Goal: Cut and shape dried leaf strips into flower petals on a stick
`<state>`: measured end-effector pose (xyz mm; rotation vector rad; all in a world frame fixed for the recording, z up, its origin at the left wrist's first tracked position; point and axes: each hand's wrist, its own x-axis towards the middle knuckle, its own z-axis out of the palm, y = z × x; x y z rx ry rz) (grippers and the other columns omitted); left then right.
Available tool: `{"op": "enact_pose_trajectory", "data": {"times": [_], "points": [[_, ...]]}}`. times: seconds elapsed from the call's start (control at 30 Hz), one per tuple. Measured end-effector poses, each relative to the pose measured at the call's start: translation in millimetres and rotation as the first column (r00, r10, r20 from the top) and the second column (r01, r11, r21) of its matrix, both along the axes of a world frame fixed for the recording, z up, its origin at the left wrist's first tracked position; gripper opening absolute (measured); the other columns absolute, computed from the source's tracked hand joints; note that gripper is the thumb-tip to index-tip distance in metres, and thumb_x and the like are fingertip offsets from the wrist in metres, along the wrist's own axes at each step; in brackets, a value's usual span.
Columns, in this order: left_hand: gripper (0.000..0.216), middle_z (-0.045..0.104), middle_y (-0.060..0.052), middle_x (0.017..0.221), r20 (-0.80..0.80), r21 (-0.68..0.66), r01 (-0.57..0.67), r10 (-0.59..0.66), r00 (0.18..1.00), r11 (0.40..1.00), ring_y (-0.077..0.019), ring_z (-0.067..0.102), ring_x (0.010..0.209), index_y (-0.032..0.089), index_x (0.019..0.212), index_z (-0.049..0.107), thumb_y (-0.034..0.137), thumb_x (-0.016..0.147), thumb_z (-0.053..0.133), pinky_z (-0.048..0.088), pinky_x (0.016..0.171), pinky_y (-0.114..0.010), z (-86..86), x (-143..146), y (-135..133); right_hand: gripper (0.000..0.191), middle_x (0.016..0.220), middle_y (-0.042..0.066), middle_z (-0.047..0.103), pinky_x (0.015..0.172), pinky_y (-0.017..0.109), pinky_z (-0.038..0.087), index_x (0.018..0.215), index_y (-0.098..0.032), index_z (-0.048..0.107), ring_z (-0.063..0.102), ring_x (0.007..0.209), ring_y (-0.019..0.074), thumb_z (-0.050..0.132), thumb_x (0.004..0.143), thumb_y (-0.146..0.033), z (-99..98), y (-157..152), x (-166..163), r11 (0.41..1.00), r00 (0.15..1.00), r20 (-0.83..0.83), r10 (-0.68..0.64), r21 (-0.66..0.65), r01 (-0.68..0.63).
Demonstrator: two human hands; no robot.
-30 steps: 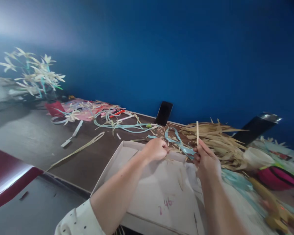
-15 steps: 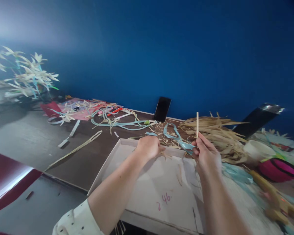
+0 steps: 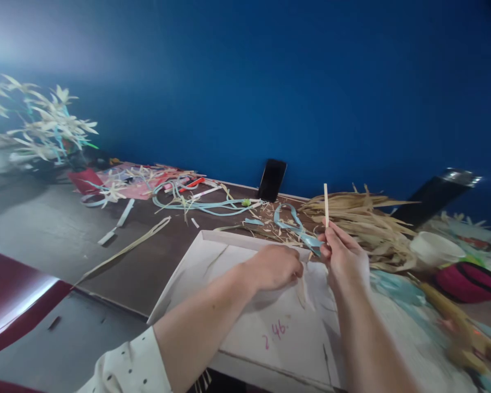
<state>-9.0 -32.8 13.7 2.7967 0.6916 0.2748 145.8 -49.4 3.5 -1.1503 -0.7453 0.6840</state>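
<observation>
My right hand (image 3: 346,252) pinches a thin pale stick (image 3: 326,204), which stands nearly upright above the fingers. My left hand (image 3: 275,267) is curled over the far right part of a shallow white cardboard box (image 3: 180,267). Its fingertips are bent down by small pale scraps, and what lies between them is hidden. A pale sliver (image 3: 301,293) lies on the box floor just below those fingers. Pink handwriting (image 3: 275,333) marks the box floor. Beside my right hand, a light blue ribbon (image 3: 306,237) lies on the table beyond the box.
Dried husks (image 3: 364,218) are heaped at the right, by a white bowl (image 3: 436,248) and a pink pouch (image 3: 466,282). A phone (image 3: 272,180) leans on the blue wall. Blue cords (image 3: 204,206) and pale flowers (image 3: 57,120) are at the left.
My left hand has moved right across the box, toward its far right corner. My right hand still holds the stick, almost in the same place.
</observation>
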Motion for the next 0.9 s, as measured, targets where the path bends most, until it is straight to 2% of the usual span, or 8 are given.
{"op": "enact_pose_trajectory", "data": {"times": [0.17, 0.37, 0.57, 0.73, 0.83, 0.9], "points": [[0.021, 0.063, -0.004, 0.083, -0.109, 0.019, 0.031, -0.029, 0.994, 0.999, -0.0172, 0.056, 0.074, 0.023, 0.085, 0.068, 0.024, 0.076, 0.049, 0.037, 0.059, -0.026, 0.9, 3, -2, 0.038, 0.063, -0.001, 0.053, 0.034, 0.016, 0.020, 0.100, -0.020, 0.068, 0.034, 0.040, 0.0025, 0.069, 0.067, -0.039, -3.0, 1, 3, 0.998, 0.998, 0.025, 0.060, -0.002, -0.060], [0.018, 0.063, -0.005, 0.086, -0.120, 0.022, 0.054, -0.051, 0.991, 0.998, -0.0186, 0.056, 0.080, 0.020, 0.082, 0.065, 0.024, 0.077, 0.048, 0.039, 0.064, -0.027, 3.2, 2, -4, 0.038, 0.062, -0.001, 0.052, 0.034, 0.016, 0.019, 0.101, -0.019, 0.067, 0.034, 0.040, 0.0026, 0.068, 0.068, -0.039, -3.2, 1, 1, 0.996, 0.996, 0.030, 0.083, -0.015, -0.082], [0.018, 0.062, -0.006, 0.089, -0.095, -0.097, 0.031, -0.041, 0.995, 0.995, -0.0188, 0.056, 0.079, 0.019, 0.083, 0.064, 0.025, 0.071, 0.052, 0.040, 0.063, -0.027, 2.0, -1, -1, 0.041, 0.063, -0.001, 0.052, 0.034, 0.016, 0.019, 0.102, -0.018, 0.067, 0.033, 0.040, 0.0027, 0.068, 0.068, -0.040, -2.5, -1, 1, 0.994, 0.993, 0.041, 0.111, -0.024, -0.110], [0.017, 0.065, -0.001, 0.083, -0.065, -0.242, -0.091, 0.077, 0.995, 0.966, -0.0149, 0.057, 0.073, 0.020, 0.083, 0.062, 0.024, 0.070, 0.051, 0.037, 0.057, -0.023, 5.5, -9, 9, 0.042, 0.064, -0.001, 0.053, 0.035, 0.016, 0.022, 0.101, -0.018, 0.067, 0.036, 0.043, 0.0039, 0.069, 0.066, -0.041, -1.7, -1, 0, 0.995, 0.995, 0.050, 0.090, -0.048, -0.088], [0.019, 0.066, 0.000, 0.087, -0.032, -0.277, -0.107, 0.102, 0.994, 0.955, -0.0140, 0.057, 0.075, 0.021, 0.085, 0.062, 0.028, 0.071, 0.052, 0.037, 0.058, -0.021, 6.1, -11, 12, 0.044, 0.063, -0.001, 0.053, 0.034, 0.016, 0.021, 0.101, -0.018, 0.068, 0.035, 0.043, 0.0033, 0.071, 0.064, -0.041, -0.6, -1, -1, 0.996, 0.996, 0.040, 0.075, -0.056, -0.073], [0.019, 0.066, -0.001, 0.085, -0.065, -0.279, -0.101, 0.086, 0.994, 0.955, -0.0148, 0.057, 0.073, 0.021, 0.083, 0.063, 0.030, 0.068, 0.054, 0.036, 0.057, -0.022, 4.8, -9, 11, 0.044, 0.063, -0.001, 0.053, 0.034, 0.016, 0.021, 0.100, -0.017, 0.068, 0.035, 0.042, 0.0032, 0.071, 0.064, -0.042, 0.0, -1, -1, 0.996, 0.996, 0.042, 0.079, -0.055, -0.077]]}}
